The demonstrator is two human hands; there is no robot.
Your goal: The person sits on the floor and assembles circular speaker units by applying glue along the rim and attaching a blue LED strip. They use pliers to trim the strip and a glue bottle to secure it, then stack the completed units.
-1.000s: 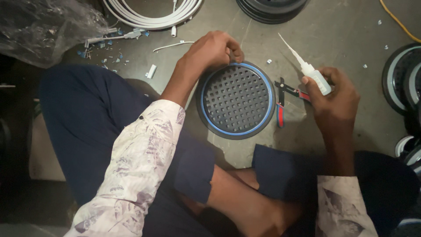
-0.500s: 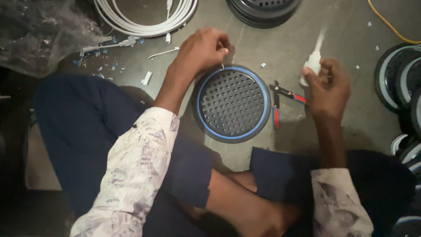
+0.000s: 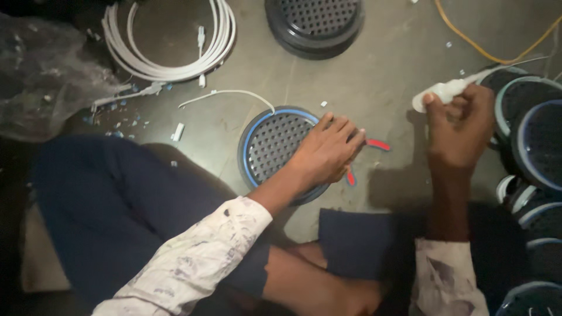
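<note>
A round black perforated grille with a blue rim lies on the grey floor in front of my crossed legs. My left hand rests flat on its right edge, fingers spread, covering red-handled pliers whose handles stick out beside it. My right hand is further right, closed around a white tube with a long nozzle that points right.
A coil of white cable lies at the top left beside crumpled clear plastic. Another black grille is at the top. Stacked blue-rimmed grilles stand at the right. A yellow cord runs at the top right.
My left hand slid from the grille's top rim to its right edge, over the pliers. My right hand carried the white tube further right and turned its nozzle sideways.
</note>
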